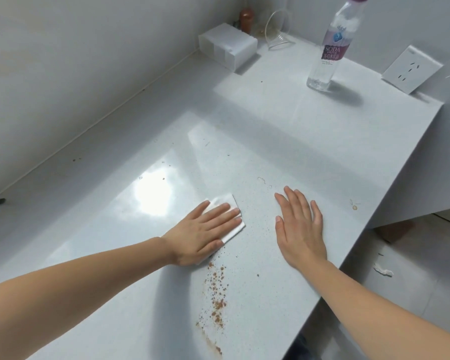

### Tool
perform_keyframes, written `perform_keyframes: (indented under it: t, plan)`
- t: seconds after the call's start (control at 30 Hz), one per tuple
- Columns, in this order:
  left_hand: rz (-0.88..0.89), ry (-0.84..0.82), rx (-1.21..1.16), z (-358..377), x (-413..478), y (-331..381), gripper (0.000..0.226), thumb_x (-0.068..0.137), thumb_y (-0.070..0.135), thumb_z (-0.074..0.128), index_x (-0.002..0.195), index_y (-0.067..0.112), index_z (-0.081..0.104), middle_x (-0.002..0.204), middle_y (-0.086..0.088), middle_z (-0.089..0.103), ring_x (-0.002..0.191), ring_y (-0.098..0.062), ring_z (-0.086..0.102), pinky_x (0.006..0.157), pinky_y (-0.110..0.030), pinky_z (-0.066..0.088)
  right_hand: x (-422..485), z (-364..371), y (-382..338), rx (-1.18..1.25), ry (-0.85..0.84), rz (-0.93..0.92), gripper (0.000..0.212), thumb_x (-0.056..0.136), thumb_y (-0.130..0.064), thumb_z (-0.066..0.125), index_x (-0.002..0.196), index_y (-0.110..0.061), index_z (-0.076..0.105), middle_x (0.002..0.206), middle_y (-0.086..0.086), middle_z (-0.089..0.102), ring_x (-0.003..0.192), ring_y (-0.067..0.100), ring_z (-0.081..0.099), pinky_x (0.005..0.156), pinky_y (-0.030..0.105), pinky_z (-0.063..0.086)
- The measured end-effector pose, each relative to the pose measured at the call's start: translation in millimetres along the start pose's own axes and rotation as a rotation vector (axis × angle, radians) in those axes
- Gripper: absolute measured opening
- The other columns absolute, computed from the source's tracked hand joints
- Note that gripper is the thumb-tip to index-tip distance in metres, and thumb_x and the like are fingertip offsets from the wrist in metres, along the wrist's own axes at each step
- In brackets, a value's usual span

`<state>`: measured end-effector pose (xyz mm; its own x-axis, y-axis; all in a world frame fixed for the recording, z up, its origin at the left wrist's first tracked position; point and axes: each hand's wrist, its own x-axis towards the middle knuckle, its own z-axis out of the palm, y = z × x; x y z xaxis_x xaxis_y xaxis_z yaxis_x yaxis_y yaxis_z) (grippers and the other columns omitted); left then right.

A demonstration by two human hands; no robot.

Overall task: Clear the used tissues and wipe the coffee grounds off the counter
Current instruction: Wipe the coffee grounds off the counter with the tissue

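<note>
My left hand [204, 229] lies flat, palm down, pressing a folded white tissue [227, 202] onto the white counter [283, 131]. Only the tissue's far and right edges show past my fingers. A trail of brown coffee grounds [216, 302] runs from just below that hand toward the near counter edge. Fine specks are scattered between my hands. My right hand [300, 227] rests flat on the counter to the right, fingers together, with nothing under it. A small brown drip [354, 207] sits near the counter's right edge.
A clear soda water bottle [327, 48] stands at the back right beside a white wall socket [412, 68]. A white box [227, 46], a brown object [246, 19] and a clear stand [278, 29] fill the far corner. A crumpled tissue scrap [382, 270] lies on the floor.
</note>
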<state>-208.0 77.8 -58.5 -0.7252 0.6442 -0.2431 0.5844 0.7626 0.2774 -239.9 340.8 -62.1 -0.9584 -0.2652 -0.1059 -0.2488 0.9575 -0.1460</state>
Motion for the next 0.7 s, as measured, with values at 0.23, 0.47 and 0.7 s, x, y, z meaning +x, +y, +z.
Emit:
perform_keyframes:
  t: [0.23,0.47,0.7]
  plan:
    - [0.141,-0.059,-0.009,12,-15,34,0.055,0.101,0.037,0.015,0.151,0.029,-0.006,0.161,0.01,-0.008,0.147,-0.013,-0.012,0.116,-0.044,-0.01,-1,-2,0,0.008,0.003,0.0,0.057,0.093,-0.036,0.007,0.147,-0.024,0.023,0.159,-0.001,0.015,0.147,0.017,0.01,0.119,0.046,0.009]
    - [0.195,-0.071,-0.071,28,-40,72,0.057,0.101,0.032,0.023,0.152,0.025,-0.001,0.162,0.009,-0.002,0.148,-0.015,-0.006,0.116,-0.044,-0.009,0,1,1,0.01,0.004,-0.001,0.057,0.094,-0.036,0.008,0.146,-0.023,0.023,0.159,-0.001,0.017,0.147,0.017,0.011,0.119,0.046,0.009]
    - [0.18,-0.056,-0.126,30,-50,80,0.055,0.101,0.029,0.023,0.152,0.026,0.006,0.161,0.011,0.005,0.148,-0.012,-0.001,0.118,-0.041,-0.004,0,1,1,0.028,0.013,-0.001,0.057,0.093,-0.036,0.009,0.146,-0.023,0.026,0.159,-0.001,0.018,0.147,0.017,0.011,0.119,0.045,0.007]
